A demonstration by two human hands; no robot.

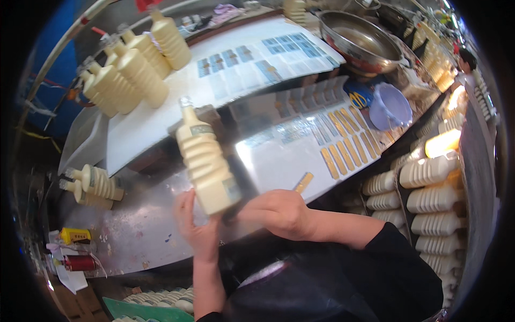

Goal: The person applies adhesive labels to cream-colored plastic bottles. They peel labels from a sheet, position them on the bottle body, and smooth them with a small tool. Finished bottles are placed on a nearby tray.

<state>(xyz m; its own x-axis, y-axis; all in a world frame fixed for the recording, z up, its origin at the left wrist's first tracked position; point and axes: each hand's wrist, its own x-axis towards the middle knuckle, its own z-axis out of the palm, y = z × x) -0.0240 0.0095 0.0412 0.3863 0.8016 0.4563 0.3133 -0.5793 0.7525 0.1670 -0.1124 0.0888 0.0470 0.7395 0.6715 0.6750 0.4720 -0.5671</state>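
Note:
A cream-coloured ribbed bottle (201, 158) with a narrow neck stands tilted in front of me, over the metal bench. My left hand (197, 228) is closed around its lower end. Greenish labels show on the bottle's shoulder and near its base. My right hand (276, 212) is beside the base with its fingers curled in; their tips are blurred and partly hidden, so what they hold cannot be made out. A single gold strip label (303, 183) lies on the bench just beyond my right hand.
Gold strip labels (346, 155) lie in rows at right, and blue-green labels (292, 45) on the raised white board (220, 94). Several cream bottles (137, 67) stand at far left. A metal basin (359, 40), purple bucket (387, 107) and racked bottles (434, 201) are on the right.

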